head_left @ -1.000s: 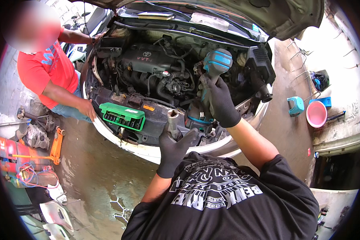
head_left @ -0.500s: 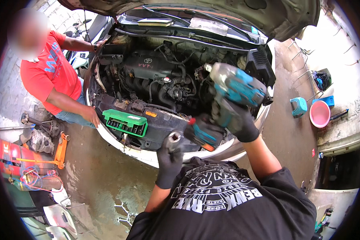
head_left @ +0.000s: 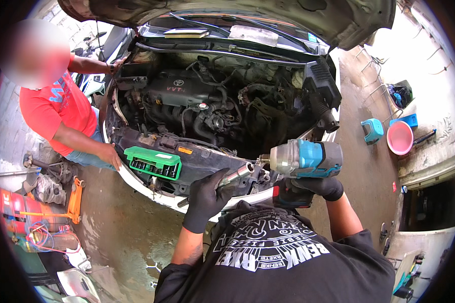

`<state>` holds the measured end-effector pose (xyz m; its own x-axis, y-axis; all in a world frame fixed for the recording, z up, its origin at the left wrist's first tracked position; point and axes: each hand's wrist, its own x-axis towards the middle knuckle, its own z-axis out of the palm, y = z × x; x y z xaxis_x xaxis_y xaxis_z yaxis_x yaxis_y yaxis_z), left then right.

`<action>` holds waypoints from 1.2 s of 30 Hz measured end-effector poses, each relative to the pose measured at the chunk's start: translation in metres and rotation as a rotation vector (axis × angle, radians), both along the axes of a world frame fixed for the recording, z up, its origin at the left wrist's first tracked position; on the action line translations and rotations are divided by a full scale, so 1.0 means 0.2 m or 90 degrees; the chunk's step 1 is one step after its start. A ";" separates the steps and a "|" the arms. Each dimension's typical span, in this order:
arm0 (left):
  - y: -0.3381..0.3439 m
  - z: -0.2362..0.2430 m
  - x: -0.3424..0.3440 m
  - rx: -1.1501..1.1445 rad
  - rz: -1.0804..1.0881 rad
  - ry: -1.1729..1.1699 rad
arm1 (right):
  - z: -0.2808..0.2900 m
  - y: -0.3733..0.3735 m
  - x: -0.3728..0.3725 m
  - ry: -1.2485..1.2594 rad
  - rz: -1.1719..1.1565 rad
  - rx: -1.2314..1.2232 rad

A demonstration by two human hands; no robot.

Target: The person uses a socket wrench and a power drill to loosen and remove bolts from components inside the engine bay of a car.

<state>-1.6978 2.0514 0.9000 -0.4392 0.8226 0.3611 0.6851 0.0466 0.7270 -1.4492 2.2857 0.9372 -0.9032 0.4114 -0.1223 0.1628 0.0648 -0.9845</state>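
Note:
My left hand (head_left: 207, 198), in a black glove, is closed around a shiny deep socket (head_left: 238, 173) whose open end points up and right. A thin metal end shows at the hand's lower left; whether it belongs to the same piece I cannot tell. My right hand (head_left: 324, 188), also gloved, grips the handle of a teal and black cordless impact wrench (head_left: 311, 157). The wrench lies level, its nose toward the left, a short gap from the socket. Both tools are over the front edge of the open engine bay (head_left: 179, 93).
A green case (head_left: 154, 164) of sockets sits on the car's front panel. At the left a person in a red shirt (head_left: 60, 111) rests both hands on the car. The raised hood (head_left: 268, 15) hangs overhead. A pink basin (head_left: 400, 137) and a blue stool (head_left: 372, 131) stand right.
My right hand has come down and toward me, bringing the impact wrench level beside the socket. In my left hand the socket has tilted to the right, showing more of its length.

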 end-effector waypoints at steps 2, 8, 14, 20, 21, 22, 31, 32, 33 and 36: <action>0.01 0.03 0.02 -0.018 -0.006 0.008 | 0.01 0.00 0.02 -0.014 0.024 0.043; 0.01 0.14 -0.03 -0.174 -0.151 -0.034 | 0.16 0.04 0.00 0.119 0.111 0.412; 0.03 0.18 -0.14 -0.345 -0.457 -0.296 | 0.14 0.17 0.07 0.098 0.316 0.502; -0.05 0.15 -0.21 -0.361 -0.470 -0.305 | 0.10 0.05 -0.08 0.367 0.362 0.475; -0.04 0.32 -0.16 -0.401 -0.376 -0.190 | 0.13 0.03 -0.11 0.348 0.345 0.483; -0.04 0.32 -0.14 -0.220 -0.309 0.027 | 0.16 0.01 -0.13 0.344 0.338 0.481; 0.09 0.55 -0.32 0.089 -0.048 0.652 | 0.29 -0.07 -0.15 0.340 0.157 0.278; 0.06 0.63 -0.34 0.097 -0.014 0.709 | 0.28 -0.09 -0.20 0.376 0.165 0.372; 0.08 0.69 -0.37 0.114 -0.021 0.750 | 0.25 -0.09 -0.22 0.397 0.161 0.471; 0.09 0.88 -0.41 0.132 -0.036 0.843 | 0.36 -0.17 -0.24 0.257 0.152 0.263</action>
